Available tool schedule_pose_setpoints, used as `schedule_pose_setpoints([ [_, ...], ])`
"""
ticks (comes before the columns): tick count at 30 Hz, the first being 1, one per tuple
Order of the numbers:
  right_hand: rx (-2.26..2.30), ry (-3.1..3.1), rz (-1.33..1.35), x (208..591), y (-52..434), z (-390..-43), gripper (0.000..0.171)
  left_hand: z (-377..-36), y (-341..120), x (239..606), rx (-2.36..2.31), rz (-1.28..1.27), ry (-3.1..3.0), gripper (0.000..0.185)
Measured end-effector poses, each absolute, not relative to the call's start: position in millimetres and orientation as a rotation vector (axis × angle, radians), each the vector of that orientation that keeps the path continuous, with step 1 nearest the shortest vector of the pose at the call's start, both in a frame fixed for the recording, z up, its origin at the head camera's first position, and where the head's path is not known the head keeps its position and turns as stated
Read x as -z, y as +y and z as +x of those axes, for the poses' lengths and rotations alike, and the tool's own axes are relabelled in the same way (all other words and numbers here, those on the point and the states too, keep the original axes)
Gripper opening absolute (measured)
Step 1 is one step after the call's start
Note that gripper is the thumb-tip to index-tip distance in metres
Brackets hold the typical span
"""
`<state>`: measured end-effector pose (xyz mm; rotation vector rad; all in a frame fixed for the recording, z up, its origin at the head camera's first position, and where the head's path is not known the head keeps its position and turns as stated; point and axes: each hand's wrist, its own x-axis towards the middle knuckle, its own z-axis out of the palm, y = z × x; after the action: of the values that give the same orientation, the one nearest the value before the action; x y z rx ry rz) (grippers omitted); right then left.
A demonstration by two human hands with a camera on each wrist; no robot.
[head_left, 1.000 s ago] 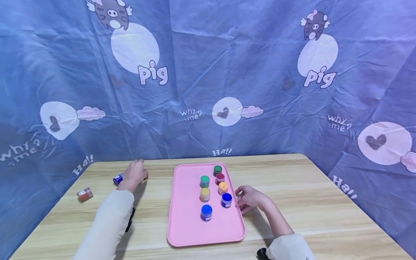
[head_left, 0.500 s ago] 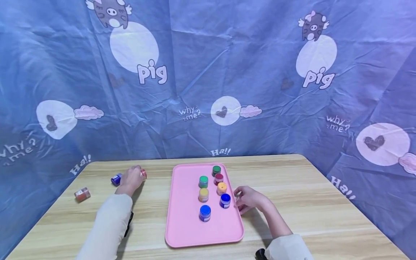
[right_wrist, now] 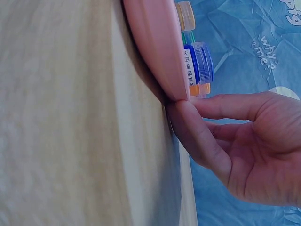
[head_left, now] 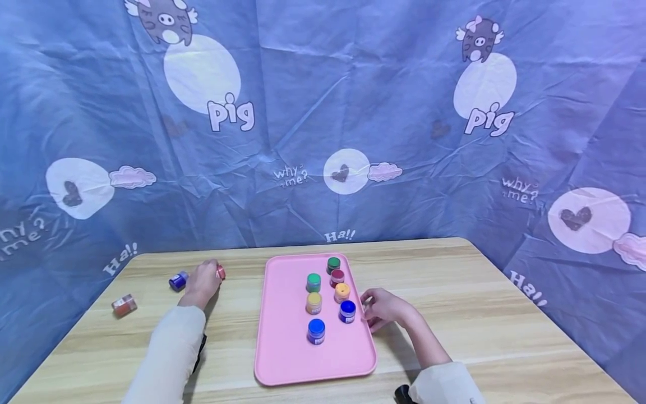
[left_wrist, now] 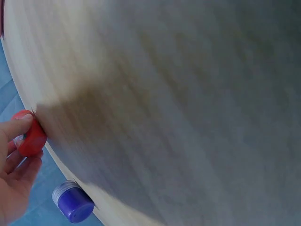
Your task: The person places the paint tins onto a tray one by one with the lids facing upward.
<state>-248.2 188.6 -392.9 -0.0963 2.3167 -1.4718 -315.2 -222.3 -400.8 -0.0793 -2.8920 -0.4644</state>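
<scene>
At the far left of the table, my left hand (head_left: 201, 281) pinches a small red paint jar (left_wrist: 33, 140) between thumb and fingers. A blue paint jar (head_left: 179, 281) lies on its side just left of that hand. My right hand (head_left: 387, 308) grips the right rim of the pink tray (head_left: 282, 359), thumb and finger on the edge in the right wrist view. Standing on the tray are several capped paint jars, among them a bright blue one (head_left: 316, 332), a dark blue one (head_left: 347, 312), a yellow one (head_left: 314, 303) and a green one (head_left: 313, 283).
An orange-brown paint jar (head_left: 124, 306) lies on its side near the table's left edge. The wooden table (head_left: 479, 314) ends at a blue printed cloth (head_left: 282, 207) hanging behind it.
My left hand has turned and drawn slightly back, so the red paint jar shows at its fingertips. My right hand stays at the tray's rim. The head view has shifted a little.
</scene>
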Motion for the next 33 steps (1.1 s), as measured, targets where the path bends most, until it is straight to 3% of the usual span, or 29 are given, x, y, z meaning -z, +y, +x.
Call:
schedule_pose_setpoints([
  [11, 1.468, 2.329, -0.134, 394, 189, -249, 0.036, -312, -221, 399, 0.544, -0.071, -2.840, 0.015],
  [18, 1.452, 2.341, -0.129, 395, 189, -248, 0.034, -307, -211, 392, 0.591, -0.085, -2.834, 0.029],
  [33, 1.456, 2.337, -0.108, 394, 189, -249, 0.035, -292, -192, 383, 0.651, -0.183, -2.724, 0.028],
])
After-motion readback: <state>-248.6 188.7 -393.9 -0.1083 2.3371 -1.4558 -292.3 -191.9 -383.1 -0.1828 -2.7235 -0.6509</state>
